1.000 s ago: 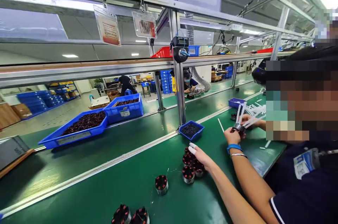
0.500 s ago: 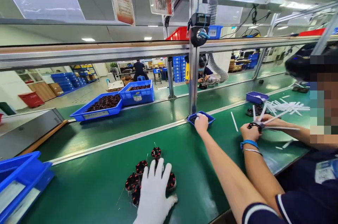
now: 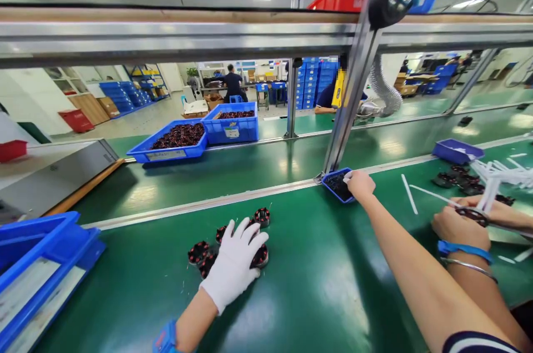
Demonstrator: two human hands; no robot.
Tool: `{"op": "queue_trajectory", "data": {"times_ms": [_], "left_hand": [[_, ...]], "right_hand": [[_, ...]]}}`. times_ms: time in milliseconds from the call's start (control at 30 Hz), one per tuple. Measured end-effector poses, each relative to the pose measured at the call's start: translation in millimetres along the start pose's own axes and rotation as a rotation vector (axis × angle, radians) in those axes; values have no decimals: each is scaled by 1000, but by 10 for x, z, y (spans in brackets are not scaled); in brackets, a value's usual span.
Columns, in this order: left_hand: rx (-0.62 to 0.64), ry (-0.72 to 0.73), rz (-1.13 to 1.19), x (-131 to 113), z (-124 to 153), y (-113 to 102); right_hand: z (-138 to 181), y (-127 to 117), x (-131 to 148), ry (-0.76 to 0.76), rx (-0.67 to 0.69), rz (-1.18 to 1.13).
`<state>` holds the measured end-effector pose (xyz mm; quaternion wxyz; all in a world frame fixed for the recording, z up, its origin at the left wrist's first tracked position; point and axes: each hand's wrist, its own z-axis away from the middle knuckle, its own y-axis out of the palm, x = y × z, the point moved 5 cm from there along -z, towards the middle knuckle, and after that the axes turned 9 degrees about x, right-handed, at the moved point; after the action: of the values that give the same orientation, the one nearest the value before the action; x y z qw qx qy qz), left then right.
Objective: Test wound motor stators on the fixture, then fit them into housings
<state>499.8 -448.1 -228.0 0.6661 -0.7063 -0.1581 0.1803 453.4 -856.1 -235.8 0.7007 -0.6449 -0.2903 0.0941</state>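
Observation:
My left hand (image 3: 235,261), in a white glove, lies with fingers spread over a cluster of round black coil parts (image 3: 199,252) with red segments. The palm and fingers hide some of them; another coil part (image 3: 262,216) stands just beyond the fingertips. My right hand (image 3: 360,185) reaches to a small blue tray (image 3: 342,199) holding small black pieces (image 3: 337,183). Its fingers, with white coverings on the tips, are pinched together at the tray's right side. Whatever lies between those fingertips is too small to make out.
At right, a co-worker's hands (image 3: 462,228) hold a black ring with white strips. White strips (image 3: 499,172), dark rings (image 3: 458,178) and a purple tray (image 3: 458,152) lie beyond. Two blue bins (image 3: 231,134) of dark parts stand behind the rail. A metal post (image 3: 352,97) rises by the small tray.
The view has tilted down and shifted. My left hand has turned, still over the coil parts. My right hand has moved to the small tray's right side, and the tray now sits at an angle.

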Motion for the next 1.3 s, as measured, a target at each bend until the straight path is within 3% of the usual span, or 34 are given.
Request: {"op": "queue_trajectory", "data": {"times_ms": [100, 233, 300, 400, 500, 600, 667, 867, 1300], "left_hand": [[-14, 3, -39, 25, 44, -8], [-7, 10, 16, -209, 8, 108], [62, -30, 68, -407, -8, 202], [186, -178, 137, -662, 57, 283], [230, -254, 247, -772, 178, 192], [200, -189, 358, -756, 178, 25], [132, -125, 376, -725, 92, -39], [191, -70, 345, -719, -156, 273], [178, -73, 375, -718, -144, 339]], "right_hand": [[-30, -39, -35, -7, -29, 9], [43, -121, 43, -36, -97, -20], [260, -178, 168, -86, -172, -81], [910, -174, 394, -303, -203, -354], [1716, 51, 475, -400, 76, -747], [2329, 368, 426, -292, 458, -1078], [2512, 520, 368, -184, 591, -1198], [2470, 751, 316, 44, 596, -1390], [2517, 849, 355, 3, 630, -1401]]}}
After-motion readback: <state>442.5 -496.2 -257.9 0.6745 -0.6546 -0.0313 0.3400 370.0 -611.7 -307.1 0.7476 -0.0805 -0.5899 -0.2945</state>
